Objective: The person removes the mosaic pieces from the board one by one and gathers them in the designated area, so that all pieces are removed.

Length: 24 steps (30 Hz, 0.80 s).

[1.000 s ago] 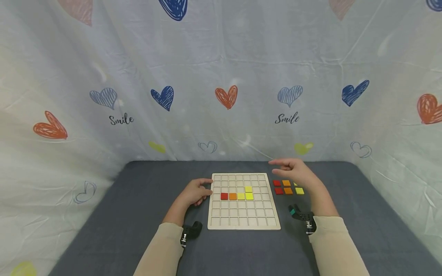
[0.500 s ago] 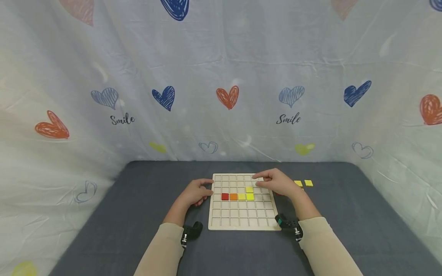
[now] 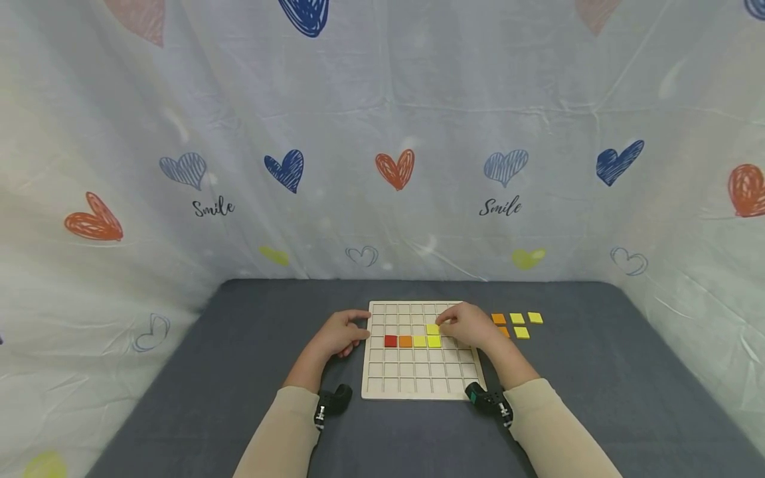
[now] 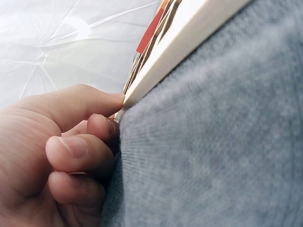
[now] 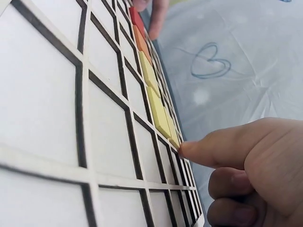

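My left hand [image 3: 337,332] touches the left edge of a pale wooden grid board [image 3: 397,388] with thumb and index finger. In the left wrist view its other fingers are curled, holding nothing visible. Over the board's right part, my right hand [image 3: 469,324] has its thumb and index tips at the right side of the upper yellow tile [image 3: 432,329]. One fingertip [image 5: 187,149] meets that tile's end; whether they pinch it is hidden. Below it a row holds a red tile [image 3: 390,341], an orange tile [image 3: 405,341], a yellow tile [image 3: 419,341] and another yellow tile [image 3: 433,341].
Right of the board lie loose orange tiles [image 3: 499,318] and yellow tiles [image 3: 517,318], partly hidden by the right hand. The dark grey tablecloth [image 3: 269,305] reaches back to a white curtain [image 3: 335,106] printed with hearts.
My right hand has come from above the loose tiles, leftward and down over the board, to the upper yellow tile. The left hand stays at the board's edge.
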Each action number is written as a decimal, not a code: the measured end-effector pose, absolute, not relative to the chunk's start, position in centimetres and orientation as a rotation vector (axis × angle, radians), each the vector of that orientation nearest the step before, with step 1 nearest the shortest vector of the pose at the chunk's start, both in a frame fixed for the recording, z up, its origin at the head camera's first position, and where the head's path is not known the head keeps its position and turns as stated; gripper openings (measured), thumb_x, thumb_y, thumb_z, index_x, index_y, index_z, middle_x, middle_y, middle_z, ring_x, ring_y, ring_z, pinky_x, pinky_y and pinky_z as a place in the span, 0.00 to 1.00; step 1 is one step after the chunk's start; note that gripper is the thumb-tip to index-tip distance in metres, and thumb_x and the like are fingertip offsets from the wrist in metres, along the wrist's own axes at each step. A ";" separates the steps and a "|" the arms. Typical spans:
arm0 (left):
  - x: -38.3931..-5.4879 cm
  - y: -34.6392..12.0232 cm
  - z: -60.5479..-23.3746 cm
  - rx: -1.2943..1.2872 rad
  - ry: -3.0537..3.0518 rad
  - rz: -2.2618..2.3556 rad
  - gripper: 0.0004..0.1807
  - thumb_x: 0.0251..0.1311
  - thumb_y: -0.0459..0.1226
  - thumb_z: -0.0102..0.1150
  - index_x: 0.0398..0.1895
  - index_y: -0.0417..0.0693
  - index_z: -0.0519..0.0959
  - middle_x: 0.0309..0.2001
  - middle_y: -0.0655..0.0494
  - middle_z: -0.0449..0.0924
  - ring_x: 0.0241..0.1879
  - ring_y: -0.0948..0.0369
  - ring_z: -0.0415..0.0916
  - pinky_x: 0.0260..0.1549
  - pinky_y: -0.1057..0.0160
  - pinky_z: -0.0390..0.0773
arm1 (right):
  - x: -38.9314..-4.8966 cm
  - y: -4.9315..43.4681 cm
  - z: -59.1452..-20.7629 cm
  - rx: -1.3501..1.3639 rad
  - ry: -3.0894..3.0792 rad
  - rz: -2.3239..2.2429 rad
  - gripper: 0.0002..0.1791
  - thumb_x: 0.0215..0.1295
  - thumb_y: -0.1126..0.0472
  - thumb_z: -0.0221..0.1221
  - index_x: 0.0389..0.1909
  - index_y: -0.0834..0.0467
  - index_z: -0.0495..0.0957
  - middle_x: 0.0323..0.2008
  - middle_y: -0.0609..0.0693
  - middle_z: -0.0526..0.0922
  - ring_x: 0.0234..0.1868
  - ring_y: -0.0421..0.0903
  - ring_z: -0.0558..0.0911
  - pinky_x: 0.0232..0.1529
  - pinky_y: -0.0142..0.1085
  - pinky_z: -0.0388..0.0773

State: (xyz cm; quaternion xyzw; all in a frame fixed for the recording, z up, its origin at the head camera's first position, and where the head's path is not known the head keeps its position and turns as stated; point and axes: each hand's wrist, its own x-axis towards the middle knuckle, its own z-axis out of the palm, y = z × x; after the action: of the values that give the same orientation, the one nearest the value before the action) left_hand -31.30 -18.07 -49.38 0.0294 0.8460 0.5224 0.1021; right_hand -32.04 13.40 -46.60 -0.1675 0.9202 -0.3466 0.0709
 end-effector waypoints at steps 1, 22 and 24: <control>-31.3 -18.1 -49.4 0.088 2.497 1.543 0.28 0.64 0.34 0.68 0.69 0.47 0.76 0.16 0.53 0.74 0.08 0.62 0.61 0.10 0.63 0.63 | -32.0 13.4 -46.6 -0.487 2.772 -1.047 0.10 0.70 0.62 0.63 0.47 0.57 0.89 0.49 0.54 0.85 0.44 0.50 0.81 0.42 0.46 0.78; -31.4 -18.1 -49.3 0.070 2.502 1.536 0.28 0.64 0.34 0.68 0.68 0.48 0.77 0.17 0.53 0.74 0.08 0.62 0.61 0.10 0.63 0.64 | -32.0 13.0 -46.3 -0.511 2.739 -1.077 0.13 0.66 0.61 0.67 0.51 0.58 0.86 0.17 0.44 0.60 0.16 0.41 0.54 0.23 0.36 0.57; -31.4 -18.1 -49.4 0.072 2.500 1.536 0.28 0.64 0.34 0.68 0.68 0.48 0.77 0.17 0.53 0.74 0.08 0.62 0.61 0.11 0.63 0.64 | -32.0 13.2 -46.0 -0.528 2.719 -1.110 0.15 0.66 0.62 0.67 0.52 0.59 0.86 0.16 0.44 0.59 0.16 0.41 0.54 0.22 0.36 0.58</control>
State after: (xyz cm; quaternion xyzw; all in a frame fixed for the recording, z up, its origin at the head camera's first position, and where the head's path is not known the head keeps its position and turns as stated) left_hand -31.41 -18.07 -49.36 0.0243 0.8473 0.5206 0.1028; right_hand -32.02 13.19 -46.04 -0.1765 0.9084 -0.3708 0.0785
